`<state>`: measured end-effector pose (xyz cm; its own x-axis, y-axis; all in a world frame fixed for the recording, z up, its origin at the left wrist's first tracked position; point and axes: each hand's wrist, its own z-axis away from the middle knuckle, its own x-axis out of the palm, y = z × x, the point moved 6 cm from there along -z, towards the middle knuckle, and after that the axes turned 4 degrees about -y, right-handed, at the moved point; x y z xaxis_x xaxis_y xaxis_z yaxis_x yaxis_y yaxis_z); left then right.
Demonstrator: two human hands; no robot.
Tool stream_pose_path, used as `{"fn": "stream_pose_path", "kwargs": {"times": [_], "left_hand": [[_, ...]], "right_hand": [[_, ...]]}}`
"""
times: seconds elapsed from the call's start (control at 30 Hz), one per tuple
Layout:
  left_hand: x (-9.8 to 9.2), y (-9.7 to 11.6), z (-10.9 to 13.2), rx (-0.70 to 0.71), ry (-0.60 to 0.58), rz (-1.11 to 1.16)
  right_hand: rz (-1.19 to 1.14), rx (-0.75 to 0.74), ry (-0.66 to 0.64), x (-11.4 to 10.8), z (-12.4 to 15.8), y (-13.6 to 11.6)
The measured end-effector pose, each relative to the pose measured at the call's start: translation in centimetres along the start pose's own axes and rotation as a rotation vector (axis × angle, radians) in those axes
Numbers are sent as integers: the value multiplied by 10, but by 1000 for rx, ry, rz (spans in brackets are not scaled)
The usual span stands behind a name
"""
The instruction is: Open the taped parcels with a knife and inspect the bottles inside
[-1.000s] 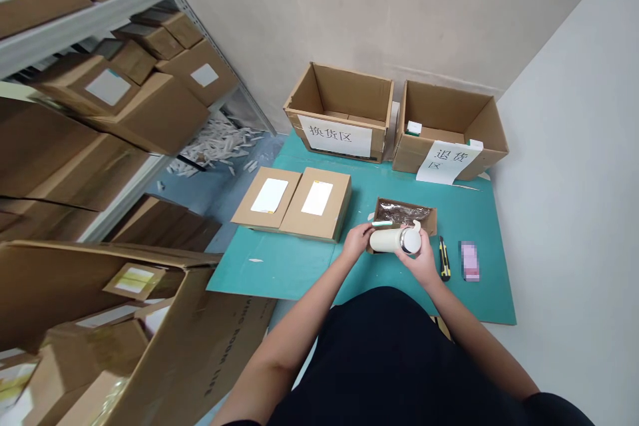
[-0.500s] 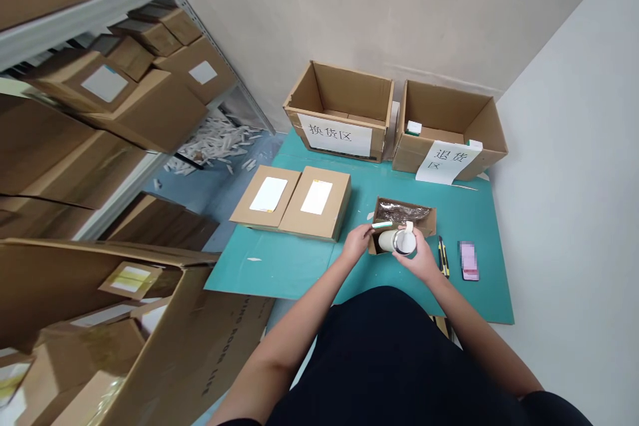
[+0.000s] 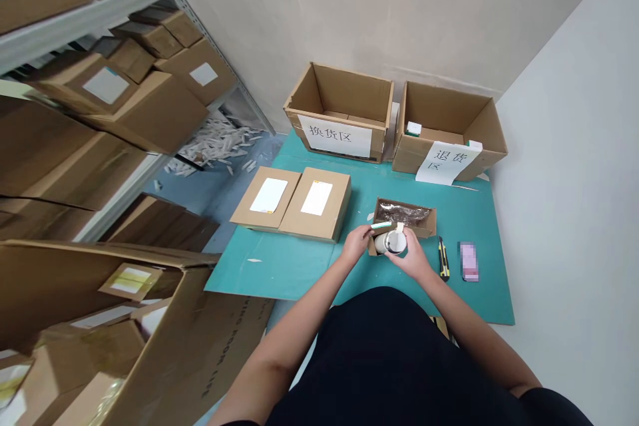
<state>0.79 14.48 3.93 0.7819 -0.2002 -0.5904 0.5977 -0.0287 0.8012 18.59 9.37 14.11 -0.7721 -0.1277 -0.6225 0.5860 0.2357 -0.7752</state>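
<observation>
My right hand (image 3: 415,257) is closed around the lid end of a cream vacuum flask (image 3: 396,241), which has a small loop strap at its top. The flask lies tilted, its lid end toward me and its body pointing left. In my left hand (image 3: 356,244) is a thin white piece with a green edge (image 3: 381,224), pinched at its left end; whether it belongs to a box cannot be made out. Both hands are over an open cardboard box (image 3: 428,227) with clear plastic packing (image 3: 405,213) inside. The flask hides part of this box.
Right of the box lie a yellow-black utility knife (image 3: 444,259) and a phone (image 3: 468,261). Two labelled cartons (image 3: 333,213) stand left on the green table (image 3: 294,277). Two open bins (image 3: 344,135) with paper signs line the back. A shelf (image 3: 120,6) and a big carton (image 3: 200,339) flank the left.
My right hand has moved the flask slightly left, toward my left hand, so less of its body shows. My left hand has stayed nearly in place.
</observation>
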Motion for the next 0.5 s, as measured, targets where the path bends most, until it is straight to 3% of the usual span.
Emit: {"fn": "stream_pose_path", "kwargs": {"times": [0.5], "left_hand": [[-2,7,0,-16,-12,36]], "right_hand": [[460,-134,-104,48,7,29]]}}
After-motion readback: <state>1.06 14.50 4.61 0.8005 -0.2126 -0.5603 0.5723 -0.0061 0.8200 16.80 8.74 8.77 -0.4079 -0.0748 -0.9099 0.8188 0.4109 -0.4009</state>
